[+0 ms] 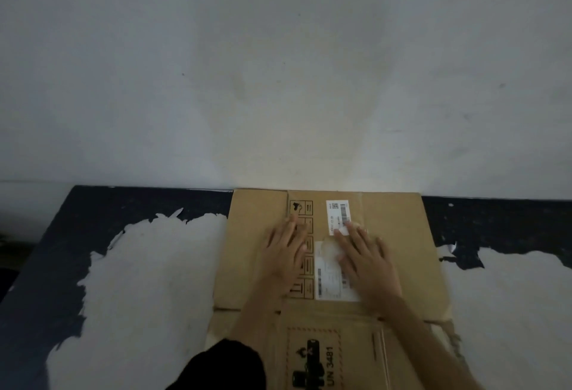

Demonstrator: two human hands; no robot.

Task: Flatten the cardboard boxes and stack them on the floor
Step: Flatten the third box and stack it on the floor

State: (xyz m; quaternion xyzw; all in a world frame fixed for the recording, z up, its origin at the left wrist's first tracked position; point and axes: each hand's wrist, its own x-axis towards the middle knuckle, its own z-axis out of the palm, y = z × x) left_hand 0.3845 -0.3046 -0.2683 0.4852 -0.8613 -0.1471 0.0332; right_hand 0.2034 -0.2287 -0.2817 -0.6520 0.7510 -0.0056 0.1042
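Cardboard box (328, 253), already flat, lies under both hands against the wall. Left hand (286, 255) and right hand (365, 262) press down, fingers spread. Judged next: lift it onto the floor stack.

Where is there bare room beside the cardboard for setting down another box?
Bare floor lies left of the flattened cardboard, out to the wall, and again to its right. The cardboard's middle is crowded: left hand and right hand press flat there.
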